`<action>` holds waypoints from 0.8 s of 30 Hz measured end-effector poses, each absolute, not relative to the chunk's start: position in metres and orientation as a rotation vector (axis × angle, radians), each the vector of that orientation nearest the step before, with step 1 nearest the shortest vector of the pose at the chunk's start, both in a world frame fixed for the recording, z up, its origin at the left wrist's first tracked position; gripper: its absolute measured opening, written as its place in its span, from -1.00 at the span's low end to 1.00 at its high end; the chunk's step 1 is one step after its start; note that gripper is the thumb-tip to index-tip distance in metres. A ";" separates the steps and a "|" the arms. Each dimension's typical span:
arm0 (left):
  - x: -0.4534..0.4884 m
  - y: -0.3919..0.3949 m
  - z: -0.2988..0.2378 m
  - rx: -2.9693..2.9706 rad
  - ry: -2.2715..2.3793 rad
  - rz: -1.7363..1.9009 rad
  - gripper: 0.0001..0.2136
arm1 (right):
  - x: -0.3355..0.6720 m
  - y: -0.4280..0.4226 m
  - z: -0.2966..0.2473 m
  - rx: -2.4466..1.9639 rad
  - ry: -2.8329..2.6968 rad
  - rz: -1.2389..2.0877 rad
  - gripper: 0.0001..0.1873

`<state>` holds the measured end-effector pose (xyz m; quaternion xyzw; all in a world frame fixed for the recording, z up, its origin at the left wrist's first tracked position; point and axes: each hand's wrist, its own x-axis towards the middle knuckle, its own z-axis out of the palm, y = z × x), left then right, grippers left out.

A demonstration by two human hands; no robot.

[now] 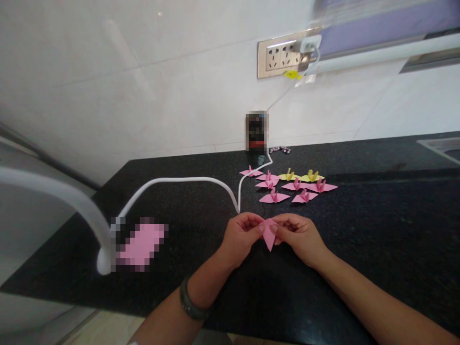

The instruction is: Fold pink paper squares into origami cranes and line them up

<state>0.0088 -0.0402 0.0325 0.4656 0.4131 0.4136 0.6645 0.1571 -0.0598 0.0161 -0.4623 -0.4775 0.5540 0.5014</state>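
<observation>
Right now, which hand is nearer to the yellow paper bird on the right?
Right. The right hand is almost straight in front of that yellow bird, on the person's side; the left hand is farther off, to its front left.

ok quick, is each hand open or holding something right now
Left hand: closed, pinching the folded pink origami paper.
Right hand: closed, pinching the same paper.
</observation>
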 end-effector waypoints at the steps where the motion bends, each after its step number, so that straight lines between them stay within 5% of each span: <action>1: 0.009 -0.040 0.033 1.051 0.935 0.941 -0.86 | 0.157 -0.060 0.016 -1.110 -1.145 1.340 -0.80; 12: 0.008 -0.040 0.034 1.002 0.928 0.908 -0.85 | 0.159 -0.062 0.016 -1.069 -1.236 1.284 -0.93; 19: 0.006 -0.037 0.033 1.091 1.000 0.768 -0.75 | 0.164 -0.062 0.023 -1.022 -1.565 0.983 -0.85; 24: 0.005 -0.037 0.033 1.244 1.024 0.839 -0.79 | 0.161 -0.062 0.021 -1.161 -1.473 1.084 -0.80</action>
